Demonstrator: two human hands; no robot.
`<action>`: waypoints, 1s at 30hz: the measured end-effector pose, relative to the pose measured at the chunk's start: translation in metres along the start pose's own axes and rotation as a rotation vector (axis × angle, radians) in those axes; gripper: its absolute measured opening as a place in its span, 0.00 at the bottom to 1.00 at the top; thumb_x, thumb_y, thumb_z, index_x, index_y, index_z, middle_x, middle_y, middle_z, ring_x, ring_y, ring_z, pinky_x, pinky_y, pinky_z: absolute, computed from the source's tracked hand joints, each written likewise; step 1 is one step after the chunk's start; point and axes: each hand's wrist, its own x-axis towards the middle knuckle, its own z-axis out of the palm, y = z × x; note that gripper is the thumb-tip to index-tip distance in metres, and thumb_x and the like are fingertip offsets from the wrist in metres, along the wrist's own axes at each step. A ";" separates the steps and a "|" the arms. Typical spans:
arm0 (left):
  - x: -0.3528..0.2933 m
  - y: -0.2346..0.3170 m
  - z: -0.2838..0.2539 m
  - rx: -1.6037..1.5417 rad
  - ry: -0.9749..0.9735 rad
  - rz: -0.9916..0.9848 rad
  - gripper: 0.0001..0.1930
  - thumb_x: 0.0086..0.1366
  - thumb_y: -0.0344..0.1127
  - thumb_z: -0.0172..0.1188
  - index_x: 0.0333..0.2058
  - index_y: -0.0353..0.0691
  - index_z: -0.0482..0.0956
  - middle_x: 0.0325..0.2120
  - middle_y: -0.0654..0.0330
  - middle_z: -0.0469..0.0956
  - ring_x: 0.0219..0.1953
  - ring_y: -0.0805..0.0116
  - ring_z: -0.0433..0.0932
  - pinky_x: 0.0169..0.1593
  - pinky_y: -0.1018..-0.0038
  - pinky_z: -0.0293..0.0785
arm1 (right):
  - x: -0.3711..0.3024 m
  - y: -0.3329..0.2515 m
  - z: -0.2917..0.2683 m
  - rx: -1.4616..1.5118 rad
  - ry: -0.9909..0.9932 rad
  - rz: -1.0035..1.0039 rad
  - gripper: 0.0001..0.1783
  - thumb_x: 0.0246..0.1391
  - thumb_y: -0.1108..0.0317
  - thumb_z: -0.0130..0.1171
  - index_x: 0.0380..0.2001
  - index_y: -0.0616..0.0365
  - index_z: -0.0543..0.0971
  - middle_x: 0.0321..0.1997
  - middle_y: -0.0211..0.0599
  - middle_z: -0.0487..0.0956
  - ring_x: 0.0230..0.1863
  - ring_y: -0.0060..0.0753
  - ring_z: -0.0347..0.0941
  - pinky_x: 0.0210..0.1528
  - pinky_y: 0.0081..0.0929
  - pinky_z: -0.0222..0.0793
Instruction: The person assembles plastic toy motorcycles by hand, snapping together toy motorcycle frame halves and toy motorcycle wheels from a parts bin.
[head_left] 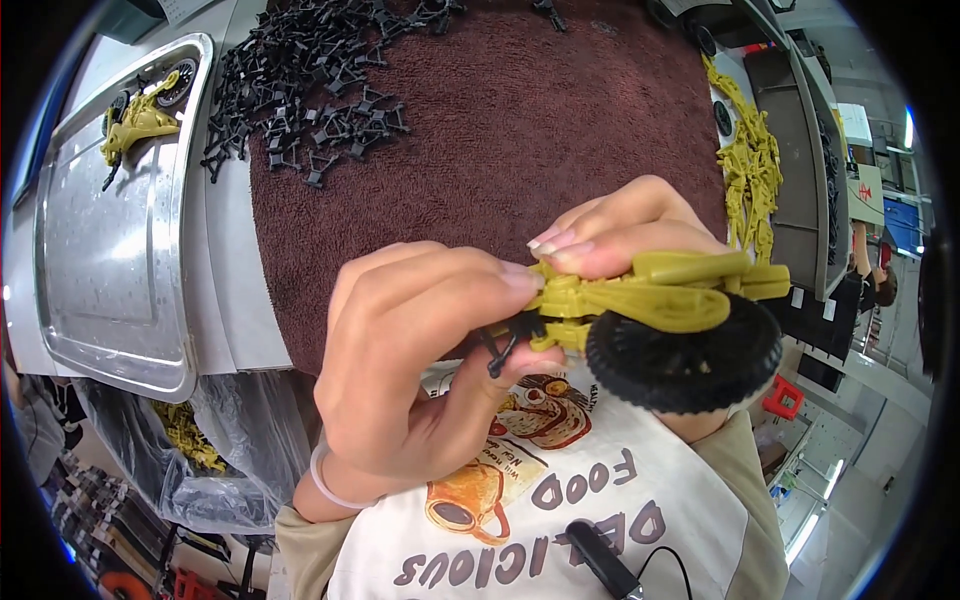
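Observation:
Over the near edge of the brown cloth I hold a yellow plastic toy motorcycle [665, 300] with both hands. Its black ribbed wheel [690, 365] points right, toward my right wrist. My left hand [400, 335] pinches the other end between thumb and fingers, where a small black piece [505, 348] with thin arms sticks out below the fingertips. From above, the bent fingers of my right hand [635, 225] press on the yellow body close to the left fingertips; the toy hides the right thumb.
A heap of black plastic parts [300, 85] lies at the cloth's [540, 120] far left. On the metal tray [110, 280] rests another yellow toy motorcycle [140, 125]. Yellow parts [750, 175] line the right edge beside grey bins [800, 180]. A clear plastic bag [240, 440] with yellow pieces hangs at lower left.

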 end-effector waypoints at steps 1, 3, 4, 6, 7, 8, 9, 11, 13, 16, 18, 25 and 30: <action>0.000 0.003 0.003 -0.001 -0.001 -0.002 0.22 0.52 0.35 0.69 0.41 0.30 0.72 0.34 0.50 0.76 0.36 0.60 0.76 0.41 0.71 0.72 | -0.001 -0.002 0.001 -0.015 0.006 0.023 0.12 0.53 0.66 0.63 0.36 0.64 0.78 0.37 0.44 0.73 0.44 0.43 0.76 0.48 0.34 0.74; 0.000 0.013 0.010 -0.057 0.170 -0.142 0.24 0.38 0.15 0.63 0.39 0.36 0.78 0.33 0.56 0.79 0.34 0.61 0.78 0.40 0.68 0.71 | 0.000 -0.005 0.001 -0.032 -0.015 0.032 0.13 0.49 0.69 0.66 0.37 0.63 0.77 0.37 0.44 0.74 0.44 0.43 0.75 0.51 0.35 0.73; -0.003 0.012 0.014 -0.049 0.201 -0.150 0.24 0.36 0.15 0.62 0.38 0.37 0.77 0.32 0.56 0.79 0.33 0.62 0.78 0.40 0.69 0.70 | 0.000 -0.005 0.000 -0.112 -0.055 -0.023 0.15 0.47 0.71 0.67 0.38 0.63 0.76 0.37 0.44 0.74 0.44 0.43 0.75 0.51 0.35 0.73; -0.004 0.007 0.015 -0.059 0.184 -0.108 0.24 0.38 0.16 0.64 0.39 0.37 0.77 0.32 0.57 0.79 0.33 0.61 0.78 0.41 0.69 0.69 | -0.002 -0.005 -0.004 -0.229 -0.105 -0.110 0.20 0.43 0.74 0.70 0.40 0.62 0.75 0.38 0.43 0.74 0.44 0.43 0.75 0.50 0.34 0.74; -0.004 0.005 0.014 -0.067 0.170 -0.066 0.23 0.39 0.18 0.66 0.39 0.36 0.76 0.33 0.57 0.79 0.33 0.61 0.77 0.41 0.69 0.69 | -0.004 -0.003 -0.002 -0.229 -0.102 -0.109 0.20 0.43 0.74 0.70 0.40 0.62 0.75 0.38 0.43 0.74 0.44 0.43 0.75 0.50 0.34 0.74; -0.003 0.002 0.012 -0.066 0.169 -0.066 0.23 0.39 0.18 0.66 0.39 0.36 0.76 0.33 0.57 0.79 0.33 0.61 0.77 0.41 0.69 0.69 | -0.006 0.000 0.001 -0.206 -0.055 -0.100 0.18 0.44 0.72 0.69 0.40 0.61 0.75 0.38 0.43 0.74 0.44 0.43 0.75 0.50 0.34 0.74; -0.002 0.000 0.009 -0.061 0.095 -0.064 0.21 0.46 0.27 0.67 0.41 0.34 0.73 0.34 0.54 0.76 0.36 0.61 0.76 0.43 0.70 0.70 | -0.007 0.002 0.002 -0.183 -0.008 -0.091 0.17 0.46 0.71 0.68 0.39 0.61 0.75 0.38 0.43 0.74 0.44 0.43 0.75 0.50 0.34 0.74; -0.002 -0.001 0.009 -0.056 0.021 -0.059 0.23 0.53 0.37 0.69 0.42 0.31 0.70 0.35 0.50 0.73 0.39 0.61 0.75 0.44 0.71 0.71 | -0.006 0.002 0.001 -0.184 -0.006 -0.088 0.16 0.47 0.70 0.68 0.39 0.60 0.75 0.38 0.43 0.73 0.44 0.43 0.75 0.49 0.34 0.74; -0.003 0.000 0.011 -0.230 0.149 -0.165 0.23 0.55 0.38 0.66 0.44 0.30 0.69 0.37 0.49 0.73 0.43 0.60 0.74 0.48 0.69 0.70 | -0.004 0.000 0.001 -0.186 -0.004 -0.086 0.16 0.48 0.68 0.67 0.39 0.60 0.75 0.38 0.43 0.73 0.44 0.42 0.75 0.49 0.34 0.74; -0.005 0.004 -0.001 -0.130 0.095 -0.251 0.20 0.60 0.40 0.63 0.41 0.29 0.71 0.39 0.50 0.73 0.43 0.62 0.73 0.50 0.71 0.67 | -0.006 0.001 0.000 -0.214 0.005 -0.048 0.15 0.51 0.65 0.65 0.39 0.60 0.75 0.38 0.43 0.73 0.44 0.42 0.75 0.49 0.34 0.74; -0.003 0.011 -0.003 -0.042 0.068 -0.360 0.17 0.62 0.40 0.61 0.38 0.29 0.73 0.38 0.50 0.73 0.42 0.63 0.73 0.50 0.72 0.66 | -0.006 0.003 0.003 -0.148 0.021 -0.048 0.15 0.52 0.65 0.64 0.39 0.60 0.75 0.39 0.43 0.73 0.44 0.42 0.74 0.48 0.34 0.73; -0.002 0.007 -0.009 0.124 0.035 -0.149 0.16 0.60 0.37 0.64 0.39 0.29 0.73 0.39 0.49 0.72 0.40 0.63 0.74 0.48 0.72 0.69 | -0.007 0.002 0.000 -0.264 -0.018 -0.069 0.18 0.48 0.63 0.68 0.40 0.59 0.75 0.39 0.42 0.73 0.44 0.41 0.74 0.47 0.33 0.73; -0.003 0.009 -0.007 0.121 0.054 -0.122 0.18 0.58 0.35 0.66 0.40 0.28 0.73 0.38 0.48 0.73 0.39 0.61 0.76 0.43 0.73 0.73 | -0.011 0.007 0.005 -0.176 0.046 -0.043 0.20 0.47 0.63 0.69 0.40 0.61 0.75 0.39 0.42 0.72 0.44 0.39 0.73 0.46 0.33 0.72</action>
